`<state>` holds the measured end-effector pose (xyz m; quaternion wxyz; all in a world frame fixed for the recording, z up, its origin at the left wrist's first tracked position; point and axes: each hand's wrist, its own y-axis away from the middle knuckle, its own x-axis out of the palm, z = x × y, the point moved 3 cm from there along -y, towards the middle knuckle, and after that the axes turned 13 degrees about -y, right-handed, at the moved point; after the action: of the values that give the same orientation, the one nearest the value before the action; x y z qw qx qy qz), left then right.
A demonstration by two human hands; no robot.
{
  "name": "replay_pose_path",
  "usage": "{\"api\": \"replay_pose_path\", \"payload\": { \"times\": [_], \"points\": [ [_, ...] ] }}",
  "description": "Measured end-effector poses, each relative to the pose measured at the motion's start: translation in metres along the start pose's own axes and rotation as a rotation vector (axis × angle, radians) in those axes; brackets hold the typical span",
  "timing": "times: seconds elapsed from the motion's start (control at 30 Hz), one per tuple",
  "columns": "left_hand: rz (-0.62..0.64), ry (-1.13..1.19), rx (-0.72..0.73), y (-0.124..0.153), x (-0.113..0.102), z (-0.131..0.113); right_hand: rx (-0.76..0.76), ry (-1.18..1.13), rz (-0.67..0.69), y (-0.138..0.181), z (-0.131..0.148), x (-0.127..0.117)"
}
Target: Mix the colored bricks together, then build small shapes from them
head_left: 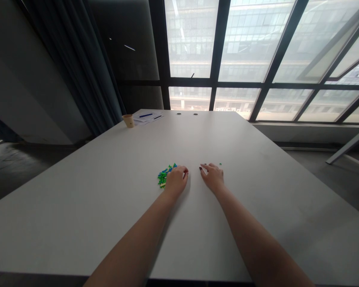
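A small heap of green, blue and yellow plastic pieces (162, 177) lies on the white table (194, 139). Over the heap's right edge rests my left hand (177, 179), its fingers curled and thumb and forefinger brought together; what they hold, if anything, is too small to make out. To the right, across a short gap, my right hand (214, 175) is low on the tabletop with thumb and forefinger apart. Dark spots show at its fingertips, and I cannot tell if they are nails or pieces. One green piece (220, 164) lies just beyond that hand.
At the far left of the table stands a tan cup (128, 121), beside papers (143, 118) with a blue pen (146, 115) on them. Two dark round discs (195, 114) are at the far edge. Windows and a dark curtain (74, 59) lie beyond.
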<state>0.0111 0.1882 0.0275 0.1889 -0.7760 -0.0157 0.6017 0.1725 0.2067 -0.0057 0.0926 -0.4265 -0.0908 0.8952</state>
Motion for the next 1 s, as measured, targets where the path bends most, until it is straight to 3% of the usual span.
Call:
{"api": "replay_pose_path", "payload": {
  "times": [0.2,0.73,1.0],
  "points": [
    [-0.010,-0.025,0.016,0.000,0.002,0.001,-0.023,0.046,0.067,-0.002,-0.001,0.005],
    [-0.011,-0.058,0.001,0.001,-0.001,0.001,0.073,0.050,0.017,0.006,0.003,-0.005],
    [-0.006,-0.072,0.002,0.001,-0.001,-0.001,0.036,0.063,0.003,0.013,0.006,-0.010]
  ]
}}
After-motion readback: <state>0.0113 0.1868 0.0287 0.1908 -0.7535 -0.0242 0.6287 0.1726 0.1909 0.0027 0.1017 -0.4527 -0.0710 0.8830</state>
